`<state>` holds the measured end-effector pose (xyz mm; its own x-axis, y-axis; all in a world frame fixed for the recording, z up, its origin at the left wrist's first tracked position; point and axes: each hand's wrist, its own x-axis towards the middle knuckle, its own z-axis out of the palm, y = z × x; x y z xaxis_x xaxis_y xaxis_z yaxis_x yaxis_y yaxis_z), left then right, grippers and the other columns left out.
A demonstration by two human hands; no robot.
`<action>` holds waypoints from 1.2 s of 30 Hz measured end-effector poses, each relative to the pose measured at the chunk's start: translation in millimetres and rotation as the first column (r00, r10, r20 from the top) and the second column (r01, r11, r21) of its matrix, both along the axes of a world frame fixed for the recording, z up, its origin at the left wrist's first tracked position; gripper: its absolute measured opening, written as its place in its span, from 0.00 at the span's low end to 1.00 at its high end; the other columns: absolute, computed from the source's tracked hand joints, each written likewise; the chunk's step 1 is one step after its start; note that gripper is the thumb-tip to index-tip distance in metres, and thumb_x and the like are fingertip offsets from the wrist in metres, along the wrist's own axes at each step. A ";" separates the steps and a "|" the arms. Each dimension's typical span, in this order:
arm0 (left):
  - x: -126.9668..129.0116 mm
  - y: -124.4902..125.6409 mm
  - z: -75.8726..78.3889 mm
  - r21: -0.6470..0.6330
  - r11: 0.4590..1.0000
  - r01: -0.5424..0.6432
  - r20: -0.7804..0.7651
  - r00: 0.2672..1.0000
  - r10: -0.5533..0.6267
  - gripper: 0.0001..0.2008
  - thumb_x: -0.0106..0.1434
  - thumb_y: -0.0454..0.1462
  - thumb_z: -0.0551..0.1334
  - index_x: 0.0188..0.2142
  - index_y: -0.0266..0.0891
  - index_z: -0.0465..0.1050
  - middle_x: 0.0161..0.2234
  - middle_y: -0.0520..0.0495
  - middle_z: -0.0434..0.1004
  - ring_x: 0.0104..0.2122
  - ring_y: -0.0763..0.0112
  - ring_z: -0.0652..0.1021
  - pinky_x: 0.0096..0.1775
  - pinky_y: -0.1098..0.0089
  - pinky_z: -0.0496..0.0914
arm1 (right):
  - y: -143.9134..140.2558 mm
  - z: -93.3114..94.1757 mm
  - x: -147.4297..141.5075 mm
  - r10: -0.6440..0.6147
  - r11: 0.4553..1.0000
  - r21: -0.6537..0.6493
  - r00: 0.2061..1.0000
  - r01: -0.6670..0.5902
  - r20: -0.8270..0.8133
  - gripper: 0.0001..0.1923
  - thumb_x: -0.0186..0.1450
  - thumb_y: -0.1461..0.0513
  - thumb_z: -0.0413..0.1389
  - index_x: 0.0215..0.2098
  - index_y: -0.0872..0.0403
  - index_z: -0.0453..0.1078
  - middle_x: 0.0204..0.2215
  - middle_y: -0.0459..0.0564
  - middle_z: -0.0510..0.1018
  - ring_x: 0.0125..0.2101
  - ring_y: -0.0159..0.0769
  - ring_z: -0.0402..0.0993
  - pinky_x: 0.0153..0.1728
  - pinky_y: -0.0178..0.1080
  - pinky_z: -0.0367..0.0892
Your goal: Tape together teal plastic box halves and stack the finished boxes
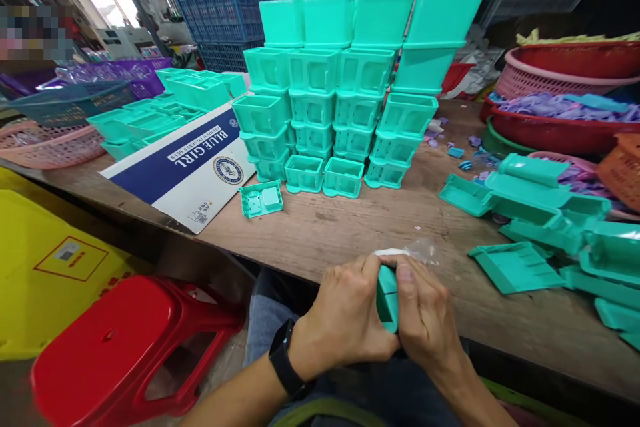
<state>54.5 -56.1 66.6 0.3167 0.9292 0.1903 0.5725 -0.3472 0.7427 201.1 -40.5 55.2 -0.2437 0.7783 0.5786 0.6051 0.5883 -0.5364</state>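
At the table [320, 230], lower centre of the frame, our left hand [345, 313] and right hand [425, 300] clasp a green box [388, 290]; we should press its walls evenly.

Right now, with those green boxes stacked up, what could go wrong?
The stack of green boxes stands several layers high, so a bump might topple it. The green part gripped between the left hand and right hand could slip or pinch a finger.
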 end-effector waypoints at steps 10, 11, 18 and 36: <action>5.0 1.4 3.7 -0.005 0.999 -0.041 -0.075 0.996 0.041 0.21 0.54 0.41 0.65 0.46 0.41 0.66 0.39 0.41 0.79 0.39 0.44 0.83 0.40 0.50 0.79 | 8.9 2.5 5.0 0.024 0.997 -0.071 0.999 -0.027 -0.042 0.23 0.78 0.56 0.40 0.35 0.50 0.73 0.33 0.50 0.84 0.35 0.41 0.82 0.37 0.42 0.72; 5.4 1.9 3.1 -0.001 1.000 -0.029 -0.079 0.996 0.029 0.22 0.55 0.41 0.65 0.48 0.41 0.65 0.41 0.40 0.78 0.41 0.44 0.82 0.41 0.49 0.79 | 9.1 1.9 6.7 0.013 0.997 -0.076 0.998 -0.017 -0.055 0.23 0.78 0.55 0.41 0.37 0.50 0.75 0.34 0.50 0.85 0.36 0.41 0.82 0.38 0.42 0.72; 2.7 2.1 -8.1 -0.017 1.000 0.012 0.114 0.993 -0.010 0.28 0.53 0.40 0.70 0.50 0.39 0.60 0.43 0.40 0.75 0.41 0.50 0.81 0.43 0.53 0.80 | -1.1 -2.9 10.7 0.008 1.000 -0.019 0.999 -0.007 0.039 0.25 0.78 0.49 0.41 0.52 0.50 0.77 0.48 0.54 0.86 0.49 0.48 0.82 0.48 0.50 0.75; 42.4 13.5 -8.2 0.077 0.996 -0.040 -0.355 0.932 0.065 0.28 0.58 0.42 0.69 0.54 0.38 0.64 0.46 0.39 0.79 0.43 0.45 0.82 0.45 0.48 0.79 | 30.6 -68.0 34.1 -0.345 0.818 -0.575 0.801 0.000 -0.489 0.39 0.66 0.30 0.44 0.40 0.51 0.78 0.36 0.51 0.83 0.43 0.47 0.80 0.47 0.47 0.74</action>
